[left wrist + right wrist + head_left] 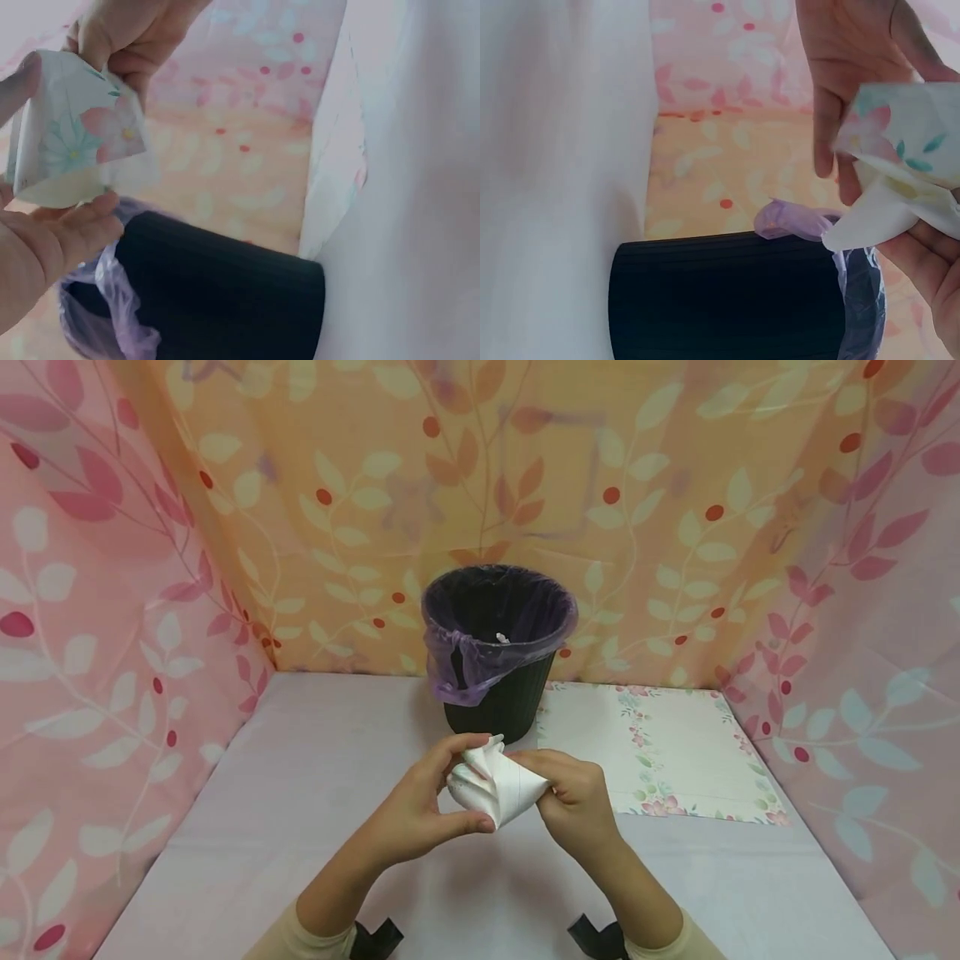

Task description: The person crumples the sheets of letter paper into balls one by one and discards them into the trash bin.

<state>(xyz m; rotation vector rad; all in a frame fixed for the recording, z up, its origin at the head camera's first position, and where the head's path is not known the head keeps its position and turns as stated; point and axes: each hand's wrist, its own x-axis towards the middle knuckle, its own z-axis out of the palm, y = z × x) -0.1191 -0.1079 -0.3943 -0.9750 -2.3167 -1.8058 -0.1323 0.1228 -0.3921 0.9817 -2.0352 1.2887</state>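
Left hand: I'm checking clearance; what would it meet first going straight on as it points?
Beyond the folded paper the left hand holds, probably the black bin, though depth is unclear.

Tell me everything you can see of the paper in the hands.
The paper looks thin, mostly white in the head view, with pink flowers and green leaves printed on the side the wrist views show. It is folded and gathered into a bundle, pleated towards the left and pointed at the right. It is held above the table, nearer than the bin. The left hand grips its left side; the right hand pinches its right corner.
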